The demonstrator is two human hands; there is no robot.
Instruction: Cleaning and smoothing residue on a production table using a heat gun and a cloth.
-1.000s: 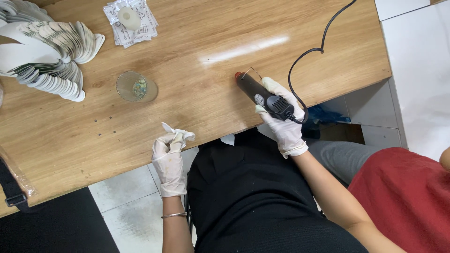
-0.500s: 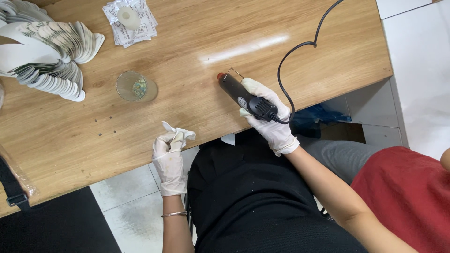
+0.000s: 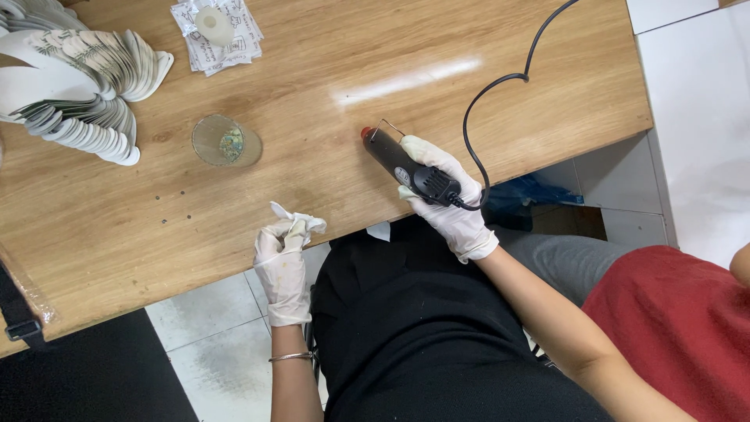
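My right hand (image 3: 445, 195), in a white glove, grips a black hot glue gun (image 3: 398, 160) with an orange tip and a small wire stand. The gun lies low over the wooden table (image 3: 328, 94), its tip pointing up and left. A black cord (image 3: 500, 86) loops from the gun across the table to the top edge. My left hand (image 3: 281, 262), also gloved, is at the table's near edge and pinches a small crumpled white piece (image 3: 293, 223) between its fingers.
A small clear glass cup (image 3: 225, 142) with bits inside stands left of the gun. A fanned stack of white paper pieces (image 3: 86, 78) lies at the far left. A clear packet with a white candle (image 3: 217, 27) sits at the top. Another person in red (image 3: 672, 328) is at right.
My right hand has carried the glue gun leftward along the table, and the cord loop has shifted with it. My left hand has stayed at the table edge with the white piece.
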